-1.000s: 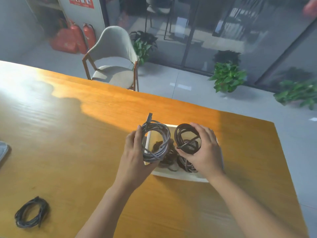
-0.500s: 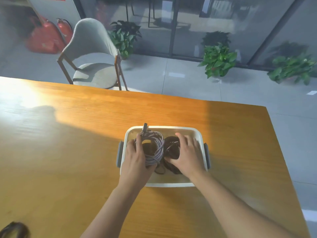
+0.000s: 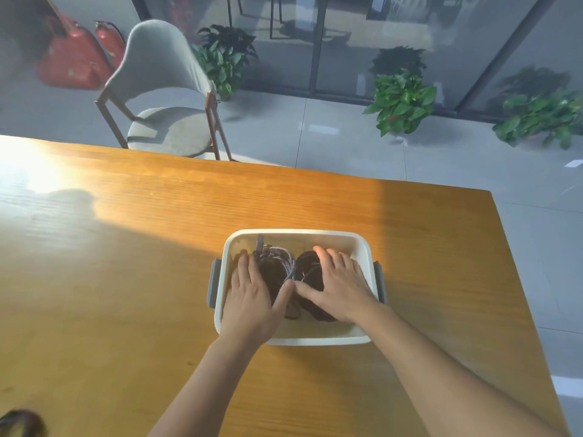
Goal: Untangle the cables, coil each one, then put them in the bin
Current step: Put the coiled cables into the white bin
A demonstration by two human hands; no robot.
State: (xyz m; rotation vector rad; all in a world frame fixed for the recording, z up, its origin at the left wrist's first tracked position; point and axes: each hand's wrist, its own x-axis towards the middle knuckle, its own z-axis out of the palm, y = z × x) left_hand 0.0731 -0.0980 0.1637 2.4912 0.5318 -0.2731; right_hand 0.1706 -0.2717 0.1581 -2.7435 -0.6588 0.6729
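One wooden desk [image 3: 126, 279] fills most of the view, sunlit on its left part and shaded toward the right. Beyond its far edge stands one grey chair [image 3: 164, 89] on the tiled floor, with red fire extinguishers [image 3: 72, 58] behind it (two, as far as the blur allows) and three potted plants: one beside the chair [image 3: 225, 58], one near the middle [image 3: 402, 102] and one at the right edge [image 3: 542, 121].

On the desk sits one white bin [image 3: 296, 236] with a grey handle on each side. Two coiled cables lie inside it, side by side and touching: a grey braided coil [image 3: 280, 257] on the left and a dark coil [image 3: 310, 269] on the right.

Both hands are in the bin. The left hand [image 3: 252, 294] lies with straight fingers along the outer side of the grey braided coil, its thumb against the inner side. The right hand [image 3: 337, 285] rests flat, fingers spread, on top of the dark coil.

One more dark cable [image 3: 19, 422] shows blurred at the lower left corner of the desk, well apart from the bin.
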